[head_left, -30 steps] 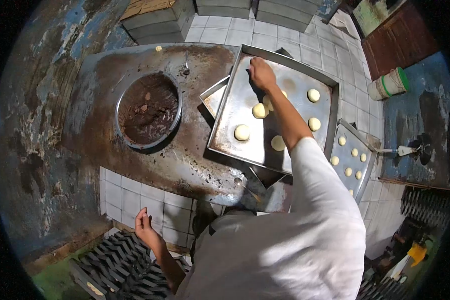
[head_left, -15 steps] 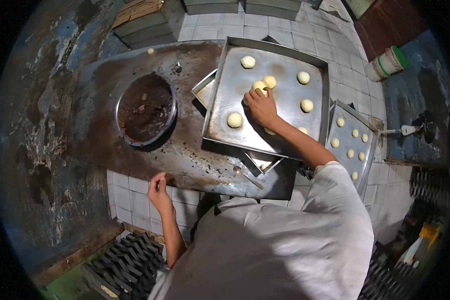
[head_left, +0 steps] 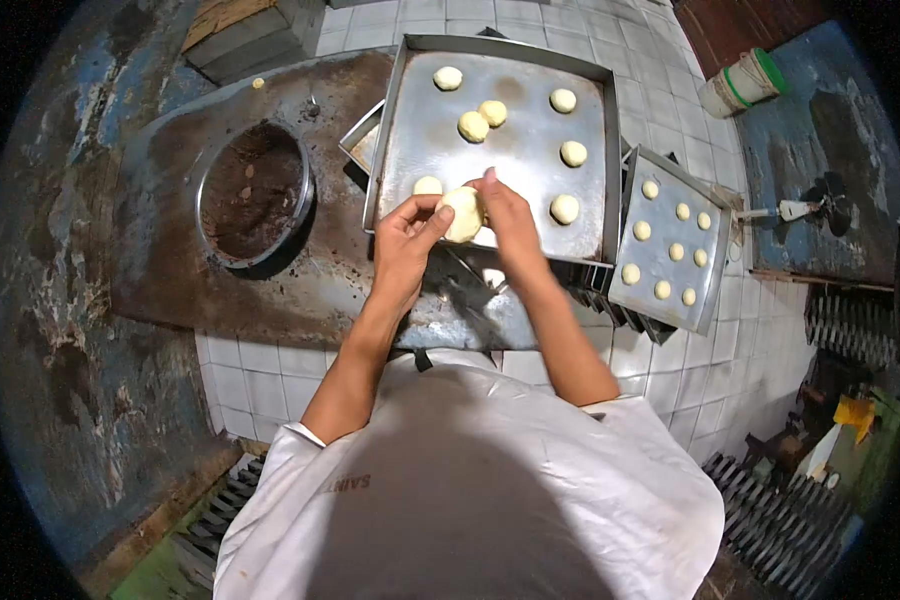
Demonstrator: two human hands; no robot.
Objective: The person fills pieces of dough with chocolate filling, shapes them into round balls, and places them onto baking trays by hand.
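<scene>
A flattened round of pale dough point(head_left: 461, 216) is held up over the near edge of a large metal tray point(head_left: 530, 75). My left hand point(head_left: 402, 252) pinches its left side, thumb across the front. My right hand point(head_left: 511, 228) is closed at the dough's right edge, with some of its fingers hidden. On the tray, one dough ball point(head_left: 427, 186) lies just behind my left fingers. Two more, a nearer ball point(head_left: 473, 126) and a farther ball point(head_left: 492, 113), touch each other near the middle. Several others are spaced along the tray's sides.
Left of the tray, a round metal bowl point(head_left: 202, 215) with dark brown filling stands on the stained worktable point(head_left: 160, 260). A second tray point(head_left: 660, 305) of dough balls sits lower at right. A white bucket point(head_left: 742, 84) with green trim is farther back.
My right hand has come back from the tray's middle toward my body with dough. My left hand has risen from beside the table to meet it, and both now hold the dough.
</scene>
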